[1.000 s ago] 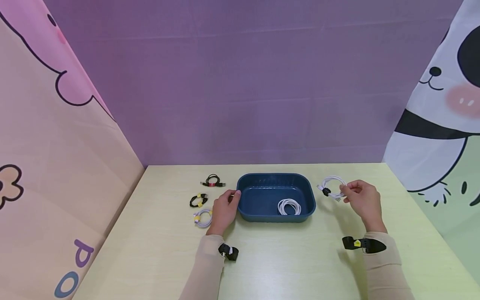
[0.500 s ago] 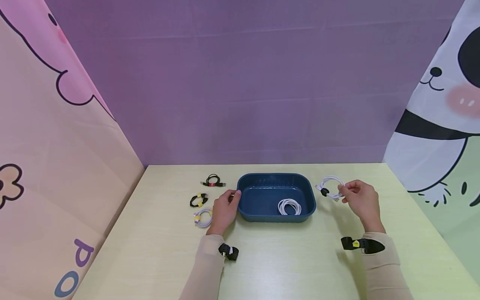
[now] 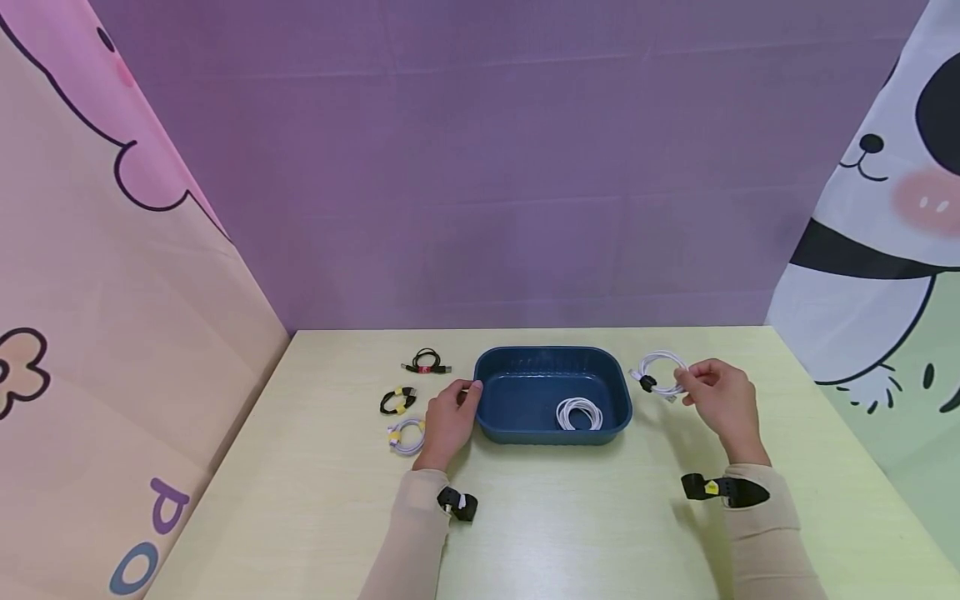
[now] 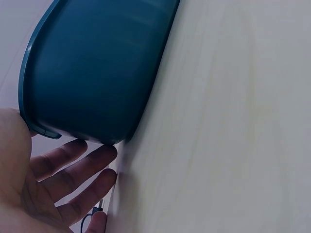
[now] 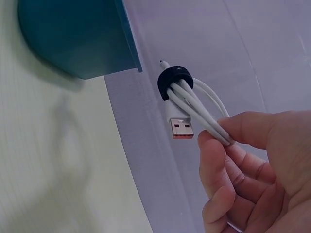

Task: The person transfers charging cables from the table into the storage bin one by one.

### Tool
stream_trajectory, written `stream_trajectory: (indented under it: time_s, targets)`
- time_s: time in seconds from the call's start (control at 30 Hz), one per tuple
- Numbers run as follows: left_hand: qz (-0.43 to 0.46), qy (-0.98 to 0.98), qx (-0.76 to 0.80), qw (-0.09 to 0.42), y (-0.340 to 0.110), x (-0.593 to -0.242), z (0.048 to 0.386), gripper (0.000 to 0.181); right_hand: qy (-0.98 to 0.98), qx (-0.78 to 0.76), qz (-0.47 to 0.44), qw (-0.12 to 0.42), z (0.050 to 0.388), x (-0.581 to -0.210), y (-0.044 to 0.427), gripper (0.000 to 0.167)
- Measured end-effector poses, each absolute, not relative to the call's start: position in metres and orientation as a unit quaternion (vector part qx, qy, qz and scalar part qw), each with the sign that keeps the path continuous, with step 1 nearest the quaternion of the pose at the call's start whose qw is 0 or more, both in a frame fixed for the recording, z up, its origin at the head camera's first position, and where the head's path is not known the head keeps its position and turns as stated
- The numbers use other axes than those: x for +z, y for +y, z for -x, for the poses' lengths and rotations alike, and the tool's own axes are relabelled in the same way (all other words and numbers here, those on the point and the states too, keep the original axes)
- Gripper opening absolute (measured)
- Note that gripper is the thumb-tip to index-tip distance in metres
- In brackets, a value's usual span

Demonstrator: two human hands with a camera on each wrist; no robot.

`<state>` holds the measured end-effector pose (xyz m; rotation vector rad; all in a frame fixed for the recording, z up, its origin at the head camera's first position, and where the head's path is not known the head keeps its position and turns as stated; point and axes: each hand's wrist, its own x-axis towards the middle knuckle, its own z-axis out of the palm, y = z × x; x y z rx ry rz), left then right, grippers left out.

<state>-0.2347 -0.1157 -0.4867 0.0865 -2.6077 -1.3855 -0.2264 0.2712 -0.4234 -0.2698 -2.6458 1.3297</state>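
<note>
Purple fabric backdrop (image 3: 480,167), creased, upright behind the table. Table (image 3: 570,517), pale wood tone. Blue tray (image 3: 517,404), rectangular, on the table between the hands. Left hand (image 3: 448,425): at the tray's left end, thumb at the rim, fingers spread and lightly bent against the outer wall. Right hand (image 3: 723,400): thumb and fingertips pinching a white cable (image 5: 194,108), coiled, black-tied, USB plug exposed, raised above the table right of the tray. White coil (image 3: 592,410): inside the tray, near right. Left of the tray: pale coil (image 3: 406,451), yellow-tied; black cable (image 3: 408,398), yellow-tied; smaller-banded black lead (image 3: 424,368), red-tied.
</note>
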Motion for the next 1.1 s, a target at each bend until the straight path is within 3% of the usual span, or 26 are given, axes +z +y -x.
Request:
stream_trajectory:
  time_s: [1.1]
  targets:
    - [-0.033, -0.881, -0.461, 0.096, -0.1157, -0.4892, 0.2374, 0.039, -0.894, 0.437, 0.061, 0.083, 0.2262, -0.4225, 0.2619, 0.034]
